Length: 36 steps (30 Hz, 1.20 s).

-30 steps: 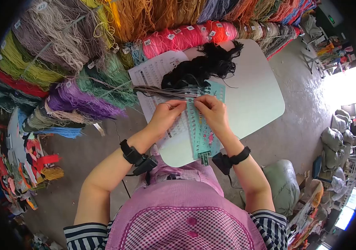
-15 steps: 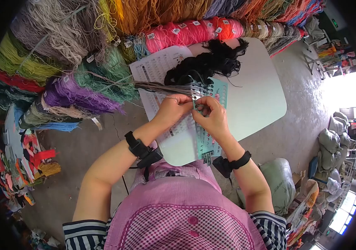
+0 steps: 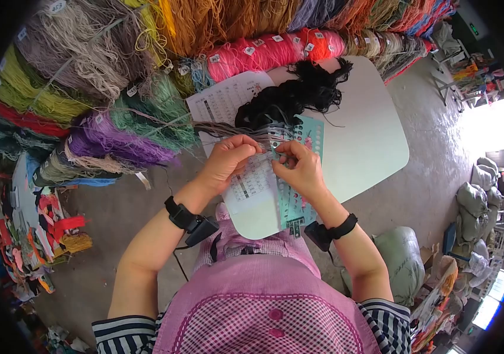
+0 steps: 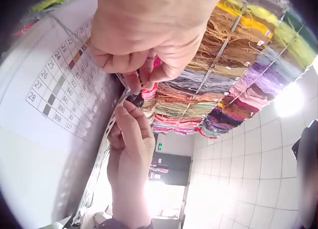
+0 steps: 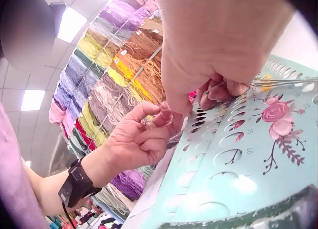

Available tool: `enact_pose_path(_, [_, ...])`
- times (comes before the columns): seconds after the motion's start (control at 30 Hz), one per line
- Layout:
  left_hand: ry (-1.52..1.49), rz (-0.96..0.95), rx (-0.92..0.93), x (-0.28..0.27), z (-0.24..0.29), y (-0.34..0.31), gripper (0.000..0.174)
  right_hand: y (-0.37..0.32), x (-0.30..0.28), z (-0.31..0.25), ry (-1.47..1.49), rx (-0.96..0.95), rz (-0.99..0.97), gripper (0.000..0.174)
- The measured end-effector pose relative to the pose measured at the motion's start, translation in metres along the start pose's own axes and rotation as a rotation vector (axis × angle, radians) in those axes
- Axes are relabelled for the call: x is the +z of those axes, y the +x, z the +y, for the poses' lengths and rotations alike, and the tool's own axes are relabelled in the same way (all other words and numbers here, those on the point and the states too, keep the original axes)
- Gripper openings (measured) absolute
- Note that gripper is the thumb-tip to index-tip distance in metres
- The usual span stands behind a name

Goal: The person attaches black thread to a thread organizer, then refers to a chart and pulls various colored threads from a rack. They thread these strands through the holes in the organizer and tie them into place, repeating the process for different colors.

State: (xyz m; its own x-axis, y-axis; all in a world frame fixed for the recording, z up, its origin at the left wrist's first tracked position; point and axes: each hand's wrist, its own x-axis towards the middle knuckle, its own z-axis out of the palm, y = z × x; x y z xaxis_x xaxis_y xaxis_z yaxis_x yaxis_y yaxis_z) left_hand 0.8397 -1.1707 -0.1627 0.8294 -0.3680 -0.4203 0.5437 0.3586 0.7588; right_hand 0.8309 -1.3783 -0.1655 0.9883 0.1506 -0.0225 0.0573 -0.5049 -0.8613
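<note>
A teal punched card with printed flowers lies on the white board, with grey-brown threads running across its upper part. My left hand is raised just left of the card's edge; in the left wrist view this hand pinches a thin dark strand between thumb and fingertips. My right hand is over the card's left edge. In the right wrist view its curled fingers pinch thread beside the row of holes. The fingertips of both hands are close together. Black yarn lies just above the card.
Under the left hand lies a printed number chart on the white board. Hanks of coloured yarn line the far and left sides. A stuffed sack stands on the floor at the right. A clip sits at the card's near end.
My left hand has turned and drawn slightly left, away from the card's edge. The right hand has stayed near the card's left edge, its fingers more curled than in the oldest frame.
</note>
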Motion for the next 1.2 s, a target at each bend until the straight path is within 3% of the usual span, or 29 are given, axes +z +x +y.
enact_pose_path(0.2, [-0.026,0.053,-0.005,-0.002,-0.004,0.003,0.016,0.000,-0.001,-0.005,0.017,-0.036,0.019,0.032])
enact_pose_path(0.27, [0.325,0.180,0.098,0.001,-0.009,0.007,0.019,-0.001,-0.001,-0.005,0.022,-0.049,0.019,0.032])
enact_pose_path(0.37, [0.369,0.187,0.195,0.000,-0.016,0.012,0.016,-0.001,-0.001,-0.006,0.028,-0.028,0.012,0.032])
enact_pose_path(0.5, [0.363,0.183,0.153,-0.005,-0.007,0.002,0.012,-0.001,0.001,-0.003,0.045,-0.036,0.022,0.031])
enact_pose_path(0.6, [0.133,0.167,0.157,-0.013,-0.008,-0.002,0.012,-0.001,0.001,-0.002,0.040,-0.047,0.019,0.031])
enact_pose_path(0.67, [0.466,0.130,0.294,-0.018,-0.009,-0.002,0.014,-0.001,0.001,-0.004,0.030,-0.051,0.018,0.032])
enact_pose_path(0.87, [0.517,0.092,0.271,-0.007,-0.008,0.001,0.017,-0.002,0.002,-0.007,-0.097,-0.176,0.022,0.036])
enact_pose_path(1.1, [0.374,0.022,0.188,0.008,-0.012,0.005,0.012,0.002,0.005,0.000,-0.006,-0.057,0.032,0.017])
enact_pose_path(1.2, [0.543,0.074,0.302,0.007,-0.018,0.010,0.009,0.005,0.006,0.008,0.062,-0.046,0.039,0.016])
